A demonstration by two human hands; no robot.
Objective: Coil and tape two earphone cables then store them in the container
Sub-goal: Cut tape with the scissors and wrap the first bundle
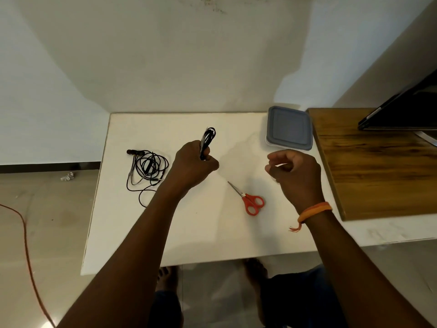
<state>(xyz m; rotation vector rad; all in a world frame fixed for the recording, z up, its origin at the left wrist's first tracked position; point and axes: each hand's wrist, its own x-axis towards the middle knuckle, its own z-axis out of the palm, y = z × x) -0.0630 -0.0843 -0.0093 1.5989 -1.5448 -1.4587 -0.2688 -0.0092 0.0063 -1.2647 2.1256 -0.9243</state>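
Observation:
My left hand (194,165) is shut on a coiled black earphone cable (208,138), holding the bundle upright above the middle of the white table (165,233). A second black earphone cable (147,168) lies loose and tangled on the table to the left of that hand. The container (289,127), with a grey-blue lid on it, stands at the table's far right corner. My right hand (295,176) hovers in front of the container with its fingers curled around a small pale thing (273,179), seemingly clear tape, mostly hidden.
Red-handled scissors (250,200) lie shut on the table between my hands, blades pointing far-left. A wooden board (378,166) adjoins the table on the right, with a dark screen (406,110) at its far end. An orange cord (26,245) runs along the floor at left.

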